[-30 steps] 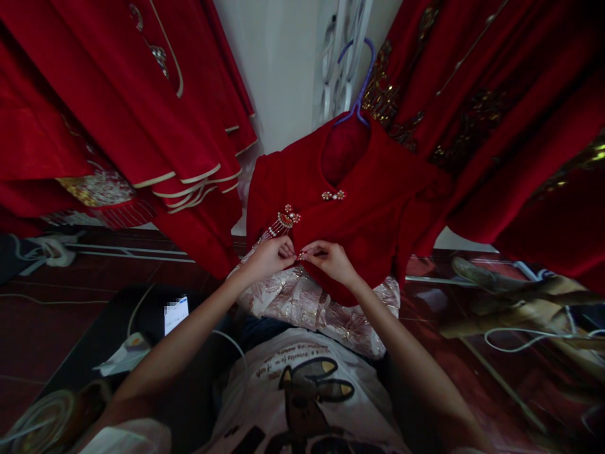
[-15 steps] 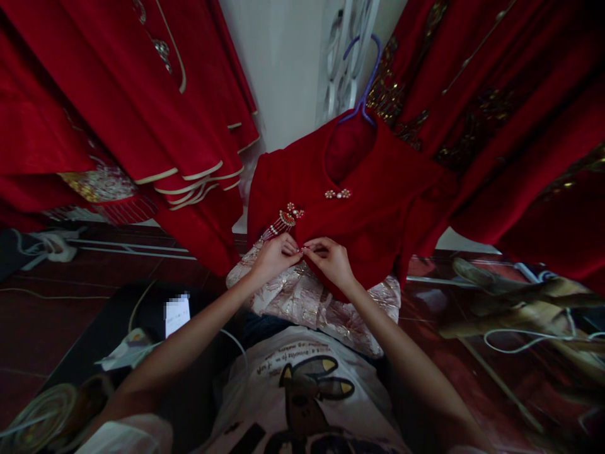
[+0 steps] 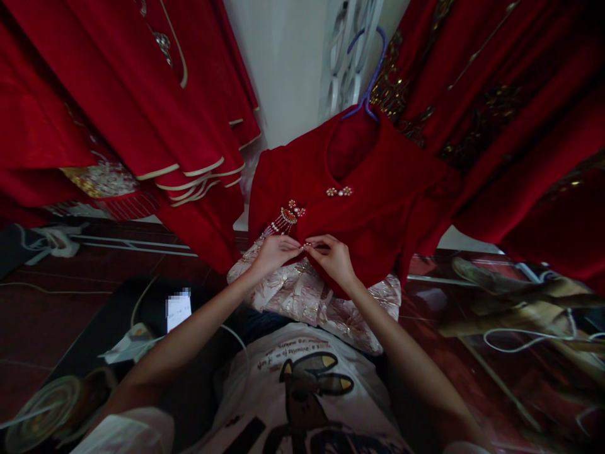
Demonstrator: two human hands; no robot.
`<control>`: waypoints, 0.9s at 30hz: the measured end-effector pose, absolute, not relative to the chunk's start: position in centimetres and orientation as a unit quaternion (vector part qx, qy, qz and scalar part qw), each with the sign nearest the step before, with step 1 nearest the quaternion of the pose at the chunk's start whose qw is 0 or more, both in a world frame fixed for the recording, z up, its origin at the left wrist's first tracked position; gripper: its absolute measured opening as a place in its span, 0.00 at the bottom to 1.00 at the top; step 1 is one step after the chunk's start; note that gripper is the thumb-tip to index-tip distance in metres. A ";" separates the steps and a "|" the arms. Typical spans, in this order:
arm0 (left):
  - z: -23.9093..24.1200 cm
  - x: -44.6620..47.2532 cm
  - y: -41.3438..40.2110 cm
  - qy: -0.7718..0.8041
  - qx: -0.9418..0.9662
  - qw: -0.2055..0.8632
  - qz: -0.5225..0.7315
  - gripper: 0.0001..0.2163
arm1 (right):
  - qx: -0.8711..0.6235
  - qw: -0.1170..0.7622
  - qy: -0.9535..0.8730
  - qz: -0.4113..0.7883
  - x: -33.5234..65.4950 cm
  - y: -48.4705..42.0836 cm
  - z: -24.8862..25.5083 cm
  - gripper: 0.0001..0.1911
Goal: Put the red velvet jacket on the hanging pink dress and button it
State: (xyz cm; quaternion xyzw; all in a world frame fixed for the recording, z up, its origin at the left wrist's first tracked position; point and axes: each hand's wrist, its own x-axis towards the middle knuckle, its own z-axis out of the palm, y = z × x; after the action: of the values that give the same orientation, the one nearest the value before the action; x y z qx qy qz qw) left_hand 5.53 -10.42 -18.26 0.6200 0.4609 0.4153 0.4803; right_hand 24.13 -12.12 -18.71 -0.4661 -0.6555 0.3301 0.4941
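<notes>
A red jacket (image 3: 373,221) hangs on a purple hanger (image 3: 377,69), its lower front over my lap. My left hand (image 3: 278,255) and my right hand (image 3: 332,257) meet at its front, each closed in a pinch. Between their fingertips shows a small pearly beaded clasp (image 3: 305,245), mostly hidden by the fingers. Higher up, a jewelled clasp (image 3: 339,192) joins the neckline. Just above my left hand lies a fan-shaped brooch with beaded tassels (image 3: 288,215). Beneath the jacket spreads a pale pink, shiny pleated fabric (image 3: 302,293).
Red garments with pale edging (image 3: 189,126) hang at the left, and gold-decorated red ones (image 3: 496,126) at the right. A lit phone (image 3: 178,310) rests on a dark surface beside a plastic cup (image 3: 45,410). Wooden pieces (image 3: 515,315) and a white cable (image 3: 529,343) lie right.
My hands stay pinched at the same spot on the jacket. The fingers of my left hand have straightened slightly. The view has shifted a little.
</notes>
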 end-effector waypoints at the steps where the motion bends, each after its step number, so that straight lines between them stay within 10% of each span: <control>1: -18.4 5.5 -10.4 0.462 0.620 0.478 0.418 0.08 | -0.468 0.493 -0.656 0.328 24.1 -12.1 -18.7 0.11; 17: -16.5 4.8 -10.6 0.481 0.731 0.348 0.336 0.09 | -0.473 0.471 -0.690 0.279 24.8 -12.5 -16.7 0.09; 27: -11.8 1.7 -10.3 0.491 0.768 0.214 0.353 0.06 | -0.483 0.604 -0.601 0.201 27.5 -13.7 -11.3 0.13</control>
State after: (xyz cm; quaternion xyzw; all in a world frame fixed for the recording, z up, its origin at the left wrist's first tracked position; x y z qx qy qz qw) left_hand 1.71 -10.32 -11.81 0.7675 0.4908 0.3526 0.2138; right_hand 27.55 -13.75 -11.29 -0.4832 -0.6009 0.2007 0.6043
